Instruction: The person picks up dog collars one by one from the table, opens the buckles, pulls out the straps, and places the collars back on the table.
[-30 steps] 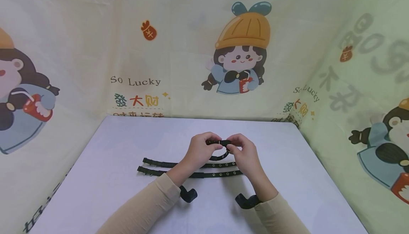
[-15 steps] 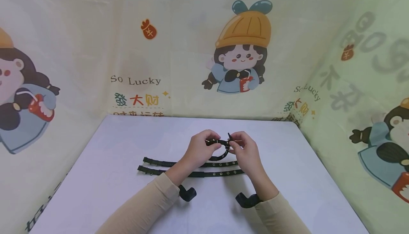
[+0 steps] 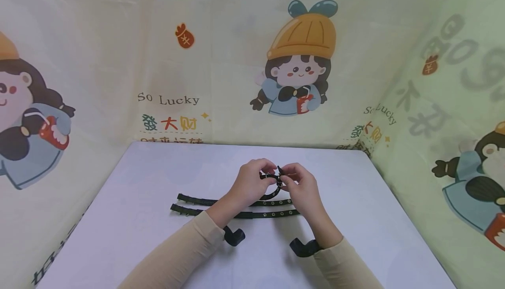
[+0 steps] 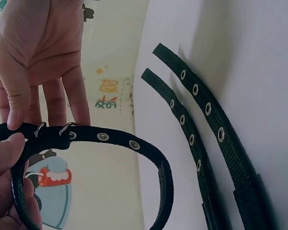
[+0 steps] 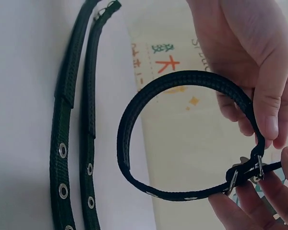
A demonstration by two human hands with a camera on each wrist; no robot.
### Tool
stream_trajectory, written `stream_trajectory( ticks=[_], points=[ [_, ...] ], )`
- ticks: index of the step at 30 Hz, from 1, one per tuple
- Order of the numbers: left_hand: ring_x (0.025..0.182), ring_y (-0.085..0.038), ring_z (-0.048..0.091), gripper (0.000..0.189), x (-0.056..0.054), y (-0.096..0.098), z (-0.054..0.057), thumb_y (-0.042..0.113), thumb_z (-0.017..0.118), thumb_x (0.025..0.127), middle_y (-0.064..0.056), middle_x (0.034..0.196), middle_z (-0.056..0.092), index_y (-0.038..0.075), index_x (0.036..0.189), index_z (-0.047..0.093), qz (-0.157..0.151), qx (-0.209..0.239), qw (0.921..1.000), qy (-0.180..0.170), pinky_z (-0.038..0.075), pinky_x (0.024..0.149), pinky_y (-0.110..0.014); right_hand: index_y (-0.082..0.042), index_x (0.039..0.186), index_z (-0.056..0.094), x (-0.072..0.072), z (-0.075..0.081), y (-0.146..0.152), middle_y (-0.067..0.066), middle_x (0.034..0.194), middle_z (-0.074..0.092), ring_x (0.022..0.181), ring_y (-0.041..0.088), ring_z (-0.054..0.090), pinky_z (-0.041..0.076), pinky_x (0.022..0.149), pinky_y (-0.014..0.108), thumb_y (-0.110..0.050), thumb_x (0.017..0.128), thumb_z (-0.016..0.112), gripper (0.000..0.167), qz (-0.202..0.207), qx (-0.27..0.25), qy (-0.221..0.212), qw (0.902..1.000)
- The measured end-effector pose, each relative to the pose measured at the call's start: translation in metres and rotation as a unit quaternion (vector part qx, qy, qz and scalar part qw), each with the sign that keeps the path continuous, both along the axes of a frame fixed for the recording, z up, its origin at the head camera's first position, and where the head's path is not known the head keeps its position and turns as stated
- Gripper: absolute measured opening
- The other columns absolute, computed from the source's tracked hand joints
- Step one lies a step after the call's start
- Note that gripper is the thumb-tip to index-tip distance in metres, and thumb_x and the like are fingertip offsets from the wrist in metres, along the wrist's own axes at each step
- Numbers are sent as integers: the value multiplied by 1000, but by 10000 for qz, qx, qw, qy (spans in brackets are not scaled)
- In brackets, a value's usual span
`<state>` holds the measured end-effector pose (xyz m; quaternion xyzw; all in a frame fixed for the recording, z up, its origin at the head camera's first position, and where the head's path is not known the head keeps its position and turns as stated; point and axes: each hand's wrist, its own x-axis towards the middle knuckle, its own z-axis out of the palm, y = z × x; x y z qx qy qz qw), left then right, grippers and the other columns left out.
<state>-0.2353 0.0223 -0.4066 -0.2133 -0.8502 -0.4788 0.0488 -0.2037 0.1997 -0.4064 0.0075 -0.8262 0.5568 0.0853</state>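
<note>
A dark collar (image 3: 271,196) with metal eyelets is bent into a loop and held up between both hands over the table. My left hand (image 3: 249,183) pinches its band just beside the buckle (image 5: 234,181). From the other side, my right hand (image 3: 303,184) grips the collar at the buckle and ring, thumb and fingers on opposite faces. The strap's free tip points upward between the hands in the head view. In the left wrist view, a row of eyelets (image 4: 102,137) runs along the band past the metal fittings. Fingers partly hide the buckle.
Two more dark collars, a farther one (image 3: 197,201) and a nearer one (image 3: 185,211), lie straight and side by side on the white table (image 3: 138,245) beneath the forearms. Black wrist devices (image 3: 235,237) sit under both wrists. A printed cloth (image 3: 229,61) stands behind the table.
The strap's tip has come up beside my right fingers and now leans further left. My left hand has shifted slightly right, closer to my right hand. The two lying collars have stayed put.
</note>
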Motion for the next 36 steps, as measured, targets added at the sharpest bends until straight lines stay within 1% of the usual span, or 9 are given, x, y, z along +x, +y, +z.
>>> stream_trajectory(
  ticks=[5,10,13,19,29,34,36],
  points=[
    [101,-17,67,27,2,1,3,5,83,92,1,106,78,15,117,77,-46,-174,9998,114,59,82,-31,-6,120,71,1,1,1,12,121,72,112,30,73,66,83,31,0,102,70,19,10,105,12,9999],
    [104,-18,68,26,3,0,2,2,81,93,0,107,79,12,116,77,-97,-215,9996,145,60,86,-34,-5,121,70,0,1,2,12,122,72,112,30,73,66,85,29,1,102,70,20,56,-12,52,10000],
    [104,-17,68,25,2,0,-1,1,80,94,0,107,78,13,115,77,-90,-170,9997,120,60,87,-34,-6,121,70,-1,0,4,13,122,71,111,29,74,66,86,30,1,102,69,20,100,-158,34,9998],
    [104,-16,67,23,1,0,-4,0,79,94,2,108,77,13,114,77,-86,-129,9998,146,59,88,-34,-4,121,69,-2,-2,5,16,123,71,109,27,75,66,86,33,2,102,68,19,147,-460,-3,9988],
    [105,-16,67,23,3,-1,-4,-1,77,95,3,109,75,12,114,78,-105,-102,9999,59,61,89,-34,-2,119,67,-3,-6,8,19,122,69,104,20,77,66,84,36,3,103,67,17,169,-1011,11,9947],
    [106,-15,66,24,3,-1,-3,-2,77,96,4,109,74,15,112,78,-117,-197,9996,144,60,88,-32,3,120,64,-3,-7,8,19,120,69,100,15,78,67,84,39,3,103,66,17,172,-1343,-14,9908],
    [106,-15,66,23,4,-1,-2,-2,77,96,3,109,74,15,111,78,-123,-220,9996,151,61,89,-32,6,122,63,-3,-6,8,17,119,68,99,14,78,67,84,40,3,104,65,18,177,-1416,-25,9898]
  ],
)
